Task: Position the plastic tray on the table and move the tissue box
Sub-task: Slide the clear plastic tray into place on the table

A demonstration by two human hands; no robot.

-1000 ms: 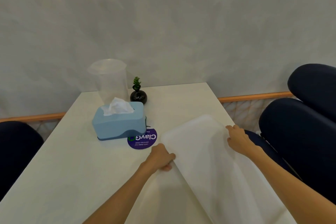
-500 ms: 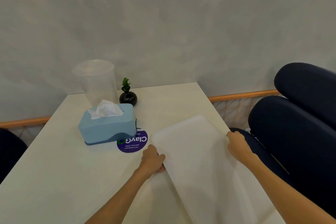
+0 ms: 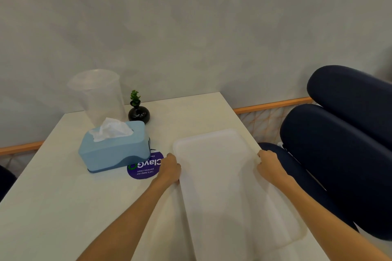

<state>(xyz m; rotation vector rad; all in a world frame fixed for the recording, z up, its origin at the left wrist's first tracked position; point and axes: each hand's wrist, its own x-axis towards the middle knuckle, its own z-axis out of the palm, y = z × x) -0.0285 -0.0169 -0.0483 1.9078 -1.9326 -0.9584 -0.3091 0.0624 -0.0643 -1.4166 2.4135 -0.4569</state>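
Observation:
A long white plastic tray (image 3: 222, 180) lies lengthwise over the right half of the pale table (image 3: 53, 207), its near right corner reaching past the table's right edge. My left hand (image 3: 169, 168) grips the tray's left rim and my right hand (image 3: 269, 165) grips its right rim. A light blue tissue box (image 3: 115, 147) with a white tissue sticking out of its top stands left of the tray, a short gap from my left hand.
A round purple sticker (image 3: 144, 167) lies partly under the tissue box. A clear plastic container (image 3: 99, 95) and a small black vase with a green plant (image 3: 139, 110) stand at the back by the wall. Dark blue padded chairs (image 3: 339, 144) crowd the table's right side.
The tray has come down from a tilt and now lies flatter along the table. Both hands stayed on its rims. My view has shifted slightly.

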